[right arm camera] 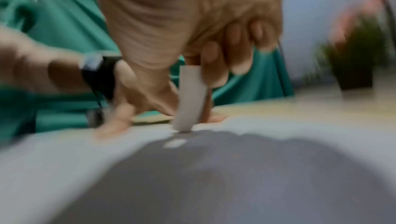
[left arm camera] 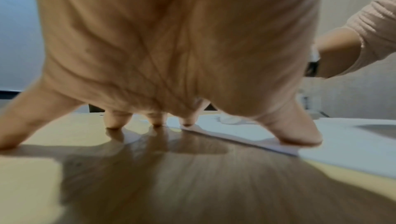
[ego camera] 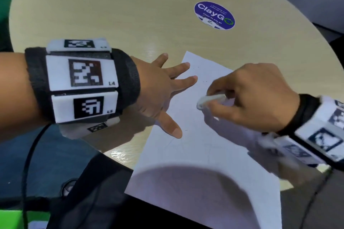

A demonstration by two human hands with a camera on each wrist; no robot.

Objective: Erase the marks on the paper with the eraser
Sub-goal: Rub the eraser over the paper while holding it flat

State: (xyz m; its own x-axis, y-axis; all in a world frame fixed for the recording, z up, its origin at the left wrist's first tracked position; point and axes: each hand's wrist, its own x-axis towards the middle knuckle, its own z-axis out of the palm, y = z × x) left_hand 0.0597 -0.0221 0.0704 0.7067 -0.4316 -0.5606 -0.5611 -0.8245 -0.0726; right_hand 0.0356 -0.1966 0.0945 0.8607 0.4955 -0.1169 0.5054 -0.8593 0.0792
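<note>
A white sheet of paper [ego camera: 204, 154] lies on the round beige table [ego camera: 121, 14], with faint pencil lines near its middle and small dark specks near its far end. My left hand [ego camera: 167, 87] is spread flat with straight fingers, its thumb and two fingertips pressing the paper's left edge [left arm camera: 235, 136]. My right hand [ego camera: 247, 98] pinches a white eraser [ego camera: 208, 100] between thumb and fingers. In the right wrist view the eraser [right arm camera: 190, 99] stands on end with its lower tip touching the paper [right arm camera: 85, 160]. That view is blurred.
A blue round "ClayGo" sticker [ego camera: 214, 15] sits on the table beyond the paper. A small potted plant [right arm camera: 353, 61] stands at the table's far edge. A black cable [ego camera: 28, 163] hangs by my left wrist. The near end of the paper overhangs the table edge.
</note>
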